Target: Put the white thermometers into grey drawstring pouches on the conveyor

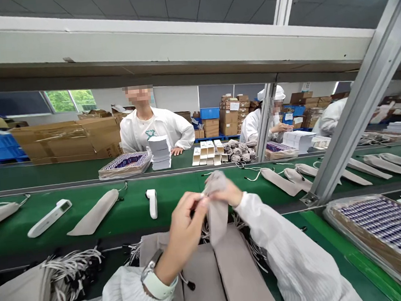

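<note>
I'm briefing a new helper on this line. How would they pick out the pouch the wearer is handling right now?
Start at the green conveyor belt crossing the middle. Just in front of it, both hands meet above a stack of grey pouches. The pouch hangs upright, pinched at its top by the left hand and right hand, while every other pouch lies flat.

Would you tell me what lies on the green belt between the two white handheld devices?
In the head view, one flat grey fabric pouch lies between the long white device and the upright white device.
</note>
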The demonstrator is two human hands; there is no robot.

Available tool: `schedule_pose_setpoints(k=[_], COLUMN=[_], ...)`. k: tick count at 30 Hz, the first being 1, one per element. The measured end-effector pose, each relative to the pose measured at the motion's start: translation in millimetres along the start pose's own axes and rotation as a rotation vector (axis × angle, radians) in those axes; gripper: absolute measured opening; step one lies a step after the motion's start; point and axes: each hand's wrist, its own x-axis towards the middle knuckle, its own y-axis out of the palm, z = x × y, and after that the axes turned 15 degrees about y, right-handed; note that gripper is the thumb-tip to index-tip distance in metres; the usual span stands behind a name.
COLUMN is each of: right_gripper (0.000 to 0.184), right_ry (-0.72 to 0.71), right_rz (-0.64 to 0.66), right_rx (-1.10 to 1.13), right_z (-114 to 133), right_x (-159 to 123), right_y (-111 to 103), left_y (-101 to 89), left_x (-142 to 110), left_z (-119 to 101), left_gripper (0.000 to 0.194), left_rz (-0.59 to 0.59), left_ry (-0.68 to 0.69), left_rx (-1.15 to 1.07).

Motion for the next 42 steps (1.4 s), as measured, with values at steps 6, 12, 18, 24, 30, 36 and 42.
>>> schedule_pose_setpoints(k=[6, 12, 18, 24, 30, 36, 42], right_gripper=[0.064, 0.056, 0.041, 0.049, 0.049, 0.056, 0.069], right_ry=[0.488, 0.726, 0.73, 0.632, 0.274, 0.236, 0.37], right_rz=[-0.906, -0.819, -0.726, -0.655, 0.004, 0.181, 0.066], right_rx=[-0.449, -0.759, -0.902, -0.957, -0.794, -0.79, -0.56], right_z=[-21, -77, -94, -59, -26, -30, -46], right_x=[4, 2, 10, 6, 32, 80, 101], right_y=[-108, -114, -106, -97, 3, 105, 107], left_y=[28.0, 36.4, 39.6, 41.8, 43.5, 41.9, 37.8], left_x=[-25, -39, -43, -44, -43, -46, -44], left_z=[27, 53, 54, 55, 53, 59, 58], left_gripper=[0.026, 0.031, 0.015, 0.007, 0.007, 0.026, 0.031], left_rz=[0.437, 0.604, 0.523, 0.525, 0.549, 0.501, 0.452], left_ry=[0.119, 0.08, 0.156, 0.13, 0.11, 0.124, 0.103], left_rx=[0.109, 0.173, 0.387, 0.45, 0.494, 0.396, 0.327])
